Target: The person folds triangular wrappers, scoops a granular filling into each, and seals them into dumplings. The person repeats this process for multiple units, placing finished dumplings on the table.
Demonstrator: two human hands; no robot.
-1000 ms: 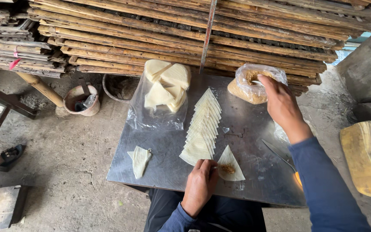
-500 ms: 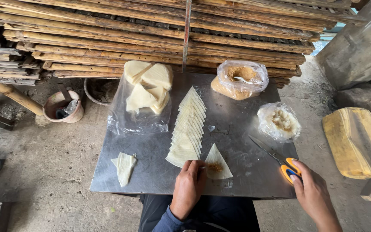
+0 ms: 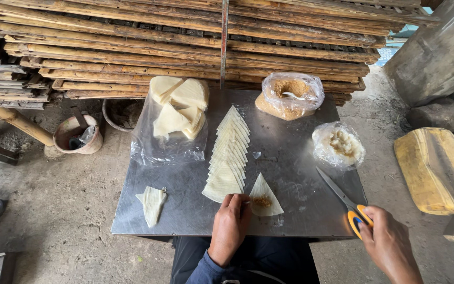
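My left hand (image 3: 230, 225) rests on the near edge of a steel tabletop (image 3: 290, 158), its fingers touching a triangular dough wrapper (image 3: 265, 197) that carries a dab of brown filling. Beside it a long fanned row of triangular wrappers (image 3: 228, 156) runs away from me. My right hand (image 3: 389, 243) is at the table's right front corner, fingers on the orange and blue handles of a pair of scissors (image 3: 344, 198) lying on the top. I cannot tell whether the fingers are closed around the handles.
A clear bag with brown filling and a spoon (image 3: 289, 94) sits at the back, a bag of white filling (image 3: 338, 145) to the right, stacked wrappers on plastic (image 3: 177, 108) at the back left, a folded piece (image 3: 152, 203) near left. Bamboo racks (image 3: 195, 42) behind, yellow block (image 3: 436, 168) right.
My right hand left the brown filling bag at the back, swung down to the right front corner and reached the scissors. The left hand stayed on the filled wrapper.
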